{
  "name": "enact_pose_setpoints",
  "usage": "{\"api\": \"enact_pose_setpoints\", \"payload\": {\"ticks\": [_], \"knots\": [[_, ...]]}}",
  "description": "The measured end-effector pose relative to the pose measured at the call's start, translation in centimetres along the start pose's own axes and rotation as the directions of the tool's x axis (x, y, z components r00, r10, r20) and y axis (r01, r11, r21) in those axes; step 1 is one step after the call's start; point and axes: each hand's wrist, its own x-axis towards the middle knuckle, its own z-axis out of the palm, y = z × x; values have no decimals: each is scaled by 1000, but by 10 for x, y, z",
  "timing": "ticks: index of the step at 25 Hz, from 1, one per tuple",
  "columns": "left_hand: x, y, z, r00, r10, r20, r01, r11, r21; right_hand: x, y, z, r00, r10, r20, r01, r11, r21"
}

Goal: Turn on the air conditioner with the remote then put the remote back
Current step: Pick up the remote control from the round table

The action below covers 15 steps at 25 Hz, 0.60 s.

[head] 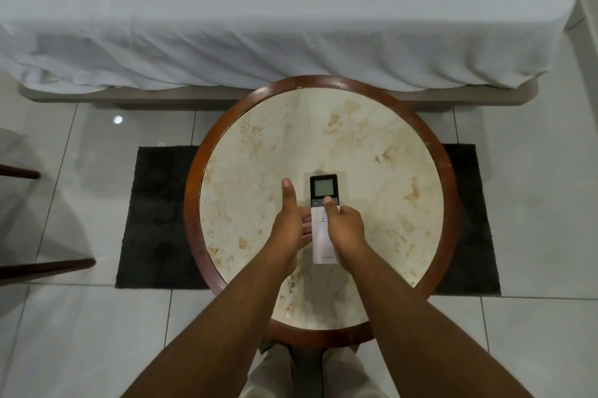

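Note:
A slim remote (323, 192) with a black top, a small grey screen and a white lower body is held above the round marble-topped table (372, 151). My right hand (344, 229) grips its white body from the right, thumb resting on the buttons just under the screen. My left hand (291, 219) cups the remote's left side, fingers under it and thumb pointing up and away, free of the remote. The air conditioner is out of view.
The table has a dark wooden rim (194, 190) and stands on a black mat (155, 219) over white floor tiles. A bed with a white sheet (259, 25) runs along the far side. Dark wooden furniture legs (45, 268) jut in at the left.

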Motion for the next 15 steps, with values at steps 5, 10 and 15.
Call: {"api": "enact_pose_setpoints", "payload": {"ticks": [5,10,15], "knots": [[-59,55,22,991,94,91,-98,994,40,-44,-50,-49,999,-40,-13,41,995,91],[-152,120,62,947,227,225,-259,958,121,-111,-111,-115,983,-153,-97,167,973,157],[-246,167,110,842,388,376,-460,879,124,-188,-162,-197,943,-277,-187,315,924,217]]}}
